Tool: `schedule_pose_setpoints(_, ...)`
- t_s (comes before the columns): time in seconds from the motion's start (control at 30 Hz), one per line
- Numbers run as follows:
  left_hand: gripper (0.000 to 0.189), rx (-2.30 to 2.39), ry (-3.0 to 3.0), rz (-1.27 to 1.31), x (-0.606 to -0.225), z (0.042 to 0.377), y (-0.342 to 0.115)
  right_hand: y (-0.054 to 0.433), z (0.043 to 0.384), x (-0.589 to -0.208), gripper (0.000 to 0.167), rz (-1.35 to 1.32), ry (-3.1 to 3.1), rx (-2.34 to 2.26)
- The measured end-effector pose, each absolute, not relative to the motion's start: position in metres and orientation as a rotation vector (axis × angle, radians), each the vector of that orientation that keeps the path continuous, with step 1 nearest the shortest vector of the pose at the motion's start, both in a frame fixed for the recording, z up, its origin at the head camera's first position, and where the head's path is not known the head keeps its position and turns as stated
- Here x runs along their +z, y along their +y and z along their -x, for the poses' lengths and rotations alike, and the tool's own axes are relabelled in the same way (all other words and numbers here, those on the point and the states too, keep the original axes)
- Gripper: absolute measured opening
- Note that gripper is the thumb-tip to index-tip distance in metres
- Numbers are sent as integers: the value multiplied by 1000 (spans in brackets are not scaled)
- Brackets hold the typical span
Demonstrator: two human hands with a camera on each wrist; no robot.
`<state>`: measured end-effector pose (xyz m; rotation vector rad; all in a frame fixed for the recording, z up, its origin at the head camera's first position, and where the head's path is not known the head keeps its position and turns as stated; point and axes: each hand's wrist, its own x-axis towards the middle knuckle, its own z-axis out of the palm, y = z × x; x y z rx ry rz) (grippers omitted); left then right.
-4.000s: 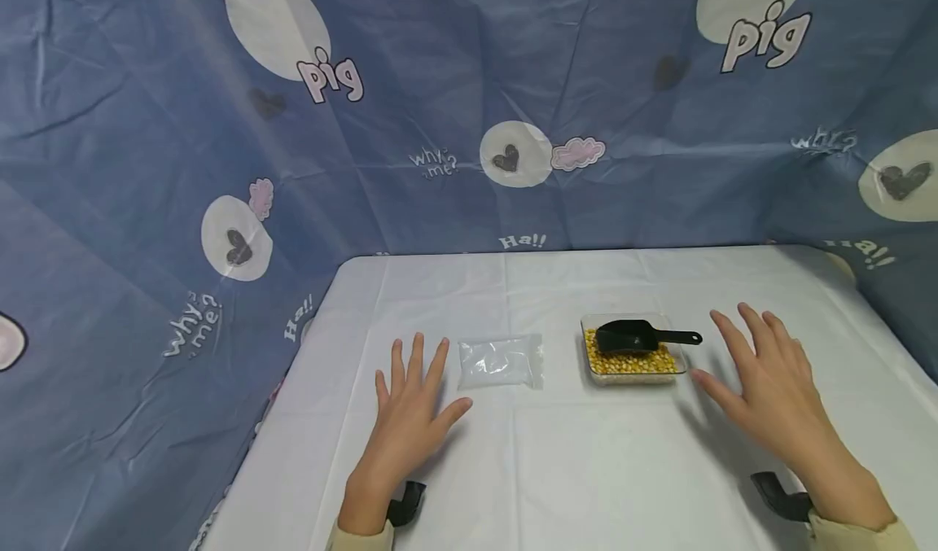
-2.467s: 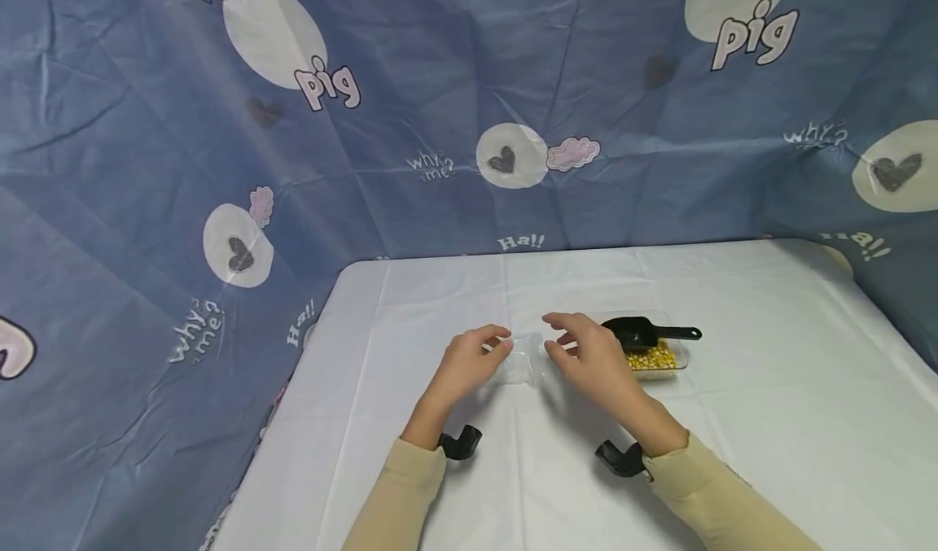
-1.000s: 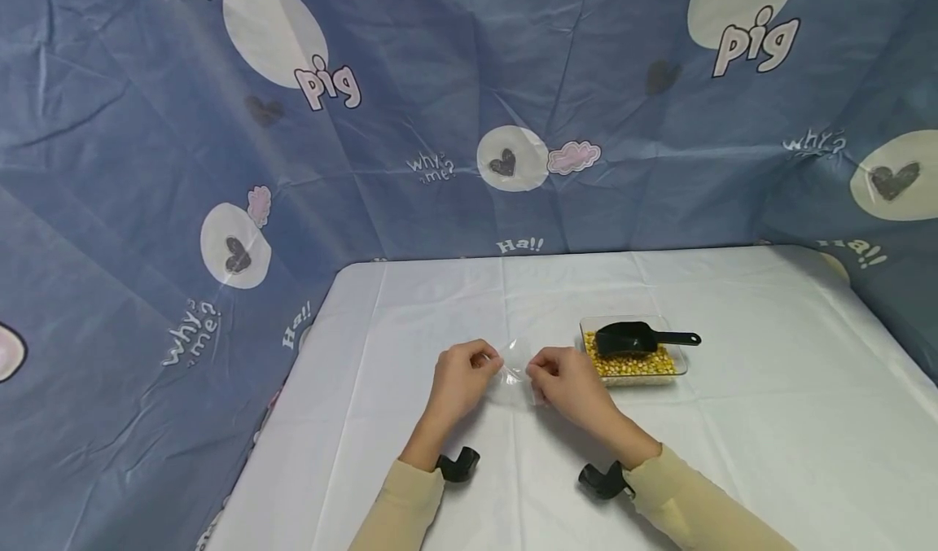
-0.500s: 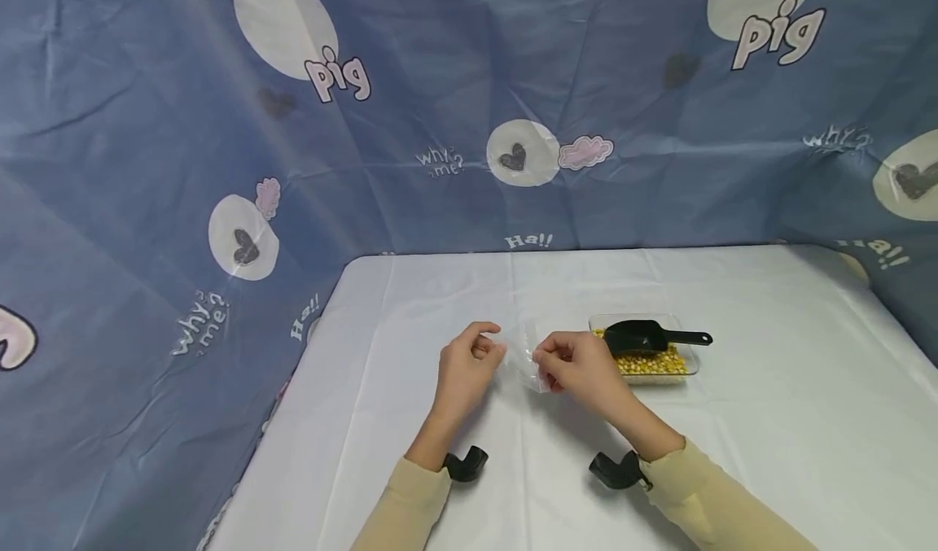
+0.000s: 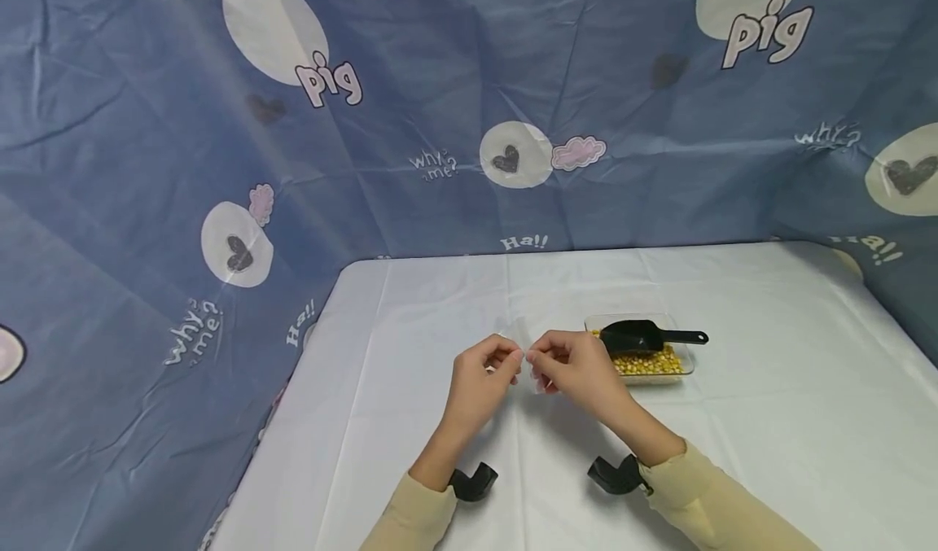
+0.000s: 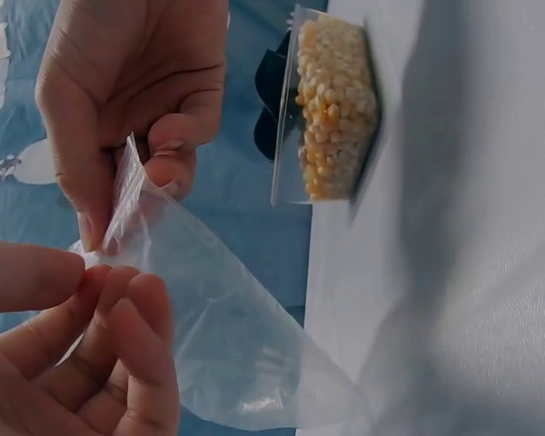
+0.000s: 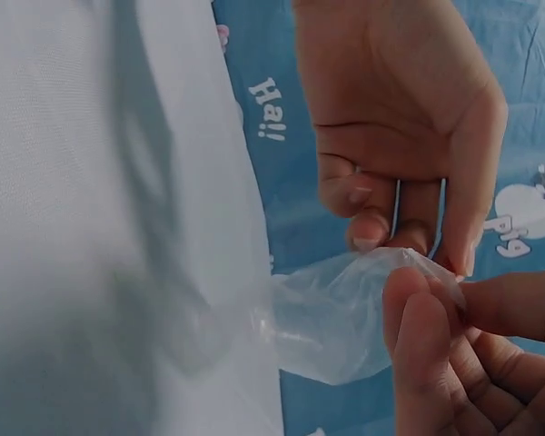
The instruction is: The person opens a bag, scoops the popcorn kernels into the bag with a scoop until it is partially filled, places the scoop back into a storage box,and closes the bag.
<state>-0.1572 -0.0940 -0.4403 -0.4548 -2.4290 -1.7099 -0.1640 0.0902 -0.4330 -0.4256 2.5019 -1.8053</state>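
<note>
A clear plastic bag (image 6: 245, 354) hangs between the two hands, its lower part close over the table. In the head view it is hardly visible behind the fingers. My left hand (image 5: 476, 380) pinches the bag's top edge between thumb and index finger, the other fingers curled. Right beside it, my right hand (image 5: 579, 368) grips the same edge, thumb and fingertips nearly meeting the left ones. Seen from the right wrist, the bag (image 7: 327, 318) droops crumpled below the fingertips.
To the right stands a clear rectangular container (image 5: 663, 380) of yellow corn kernels (image 5: 655, 362). A black scoop (image 5: 633, 337) lies on the kernels, its handle sticking out over the right rim. White cloth (image 5: 410, 315) covers the table; behind it hangs a blue printed curtain (image 5: 410, 87).
The bag lay flat on the table with both hands open and apart; now it is lifted between them. Over the last half second the left hand has moved right to the right hand's fingertips.
</note>
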Motion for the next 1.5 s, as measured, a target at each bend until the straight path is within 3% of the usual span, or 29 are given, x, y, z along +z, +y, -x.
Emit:
schedule_pose_setpoints(0.7,15,-2100,-2368,399,-441,159,-90,94,162,-424,14,531,2392,-1765)
schedule_pose_setpoints(1.03,28,-2228,-2275,464,-434,153,-96,97,162,-427,14,586,2369,-1737)
schedule_pose_setpoints(1.5,14,-2147,-2345,439,-435,157,-100,98,163,-426,23,638,2337,-1668)
